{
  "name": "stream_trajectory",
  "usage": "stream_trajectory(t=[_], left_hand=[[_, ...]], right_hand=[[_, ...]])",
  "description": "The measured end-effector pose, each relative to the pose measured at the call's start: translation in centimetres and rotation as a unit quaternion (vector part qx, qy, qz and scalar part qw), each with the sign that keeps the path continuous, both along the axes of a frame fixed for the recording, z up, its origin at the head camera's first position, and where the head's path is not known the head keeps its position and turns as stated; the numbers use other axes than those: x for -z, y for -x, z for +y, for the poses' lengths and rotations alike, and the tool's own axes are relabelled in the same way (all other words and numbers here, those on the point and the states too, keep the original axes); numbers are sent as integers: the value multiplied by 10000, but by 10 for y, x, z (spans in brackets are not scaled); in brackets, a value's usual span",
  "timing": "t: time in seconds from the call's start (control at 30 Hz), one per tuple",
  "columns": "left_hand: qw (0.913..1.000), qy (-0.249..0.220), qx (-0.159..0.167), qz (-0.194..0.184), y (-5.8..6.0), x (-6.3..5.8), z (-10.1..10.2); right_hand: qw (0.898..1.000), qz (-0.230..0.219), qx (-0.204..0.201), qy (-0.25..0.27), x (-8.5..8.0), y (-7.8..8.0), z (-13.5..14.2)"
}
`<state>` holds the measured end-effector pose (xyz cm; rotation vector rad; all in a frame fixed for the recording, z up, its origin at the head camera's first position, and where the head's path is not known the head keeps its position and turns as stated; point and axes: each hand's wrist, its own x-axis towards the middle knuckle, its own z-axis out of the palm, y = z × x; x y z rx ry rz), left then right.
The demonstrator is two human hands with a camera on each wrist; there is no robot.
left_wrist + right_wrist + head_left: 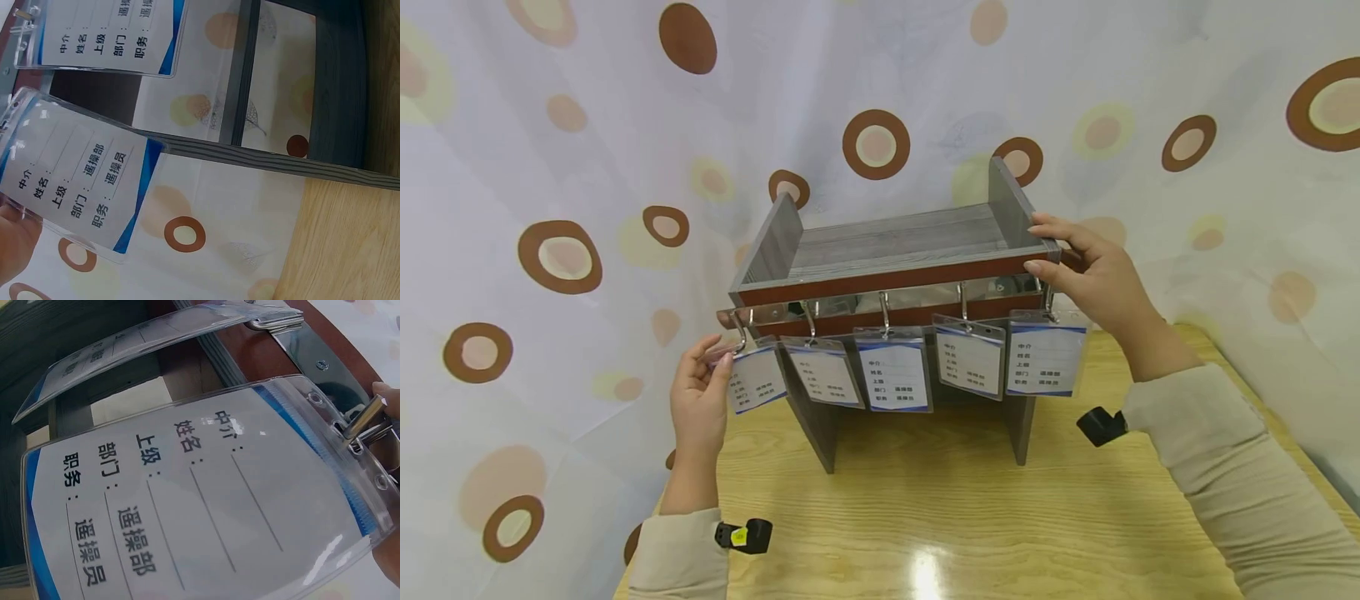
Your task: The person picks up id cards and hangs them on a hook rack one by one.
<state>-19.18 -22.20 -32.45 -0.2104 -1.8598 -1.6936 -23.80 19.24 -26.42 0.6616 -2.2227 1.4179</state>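
Observation:
A small grey wooden shelf (pixel 895 237) with red-brown front edging carries a metal rail of hooks (pixel 884 310). Clear-sleeved name badges hang in a row from it, among them a middle badge (pixel 891 371) and a right-end badge (pixel 1047 360). At the left end, my left hand (pixel 698 408) pinches the upper left edge of a tilted badge (pixel 78 172), whose top is right at the leftmost hook (pixel 741 329). My right hand (pixel 1101 279) grips the shelf's front right corner, thumb on the front and fingers over the side panel (pixel 1011 200). In the right wrist view, a hook (pixel 365 419) passes through the right-end badge's slot.
The shelf stands on a light wood-grain table (pixel 925 508). Behind it and along the left hangs a white cloth (pixel 925 75) printed with brown and peach circles. Black wrist cameras sit at both cuffs, including the left camera (pixel 748 536).

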Motion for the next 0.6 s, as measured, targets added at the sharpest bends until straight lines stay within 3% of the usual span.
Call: stream_trajectory(t=[0.17,0.3,0.43,0.6], left_hand=[[9999,-101,3,-108,-4,-4,1],[9972,547,-455,-231,-11,-6,2],[9817,1537,-1114,-153,-20,-7,6],[9591,2462,-1334,412,-30,-8,18]], right_hand=[[9997,13,231,-6,1,-6,4],[9995,24,326,16,6,-13,9],[9987,320,404,-17,12,-20,14],[9963,510,652,-223,21,-31,22]])
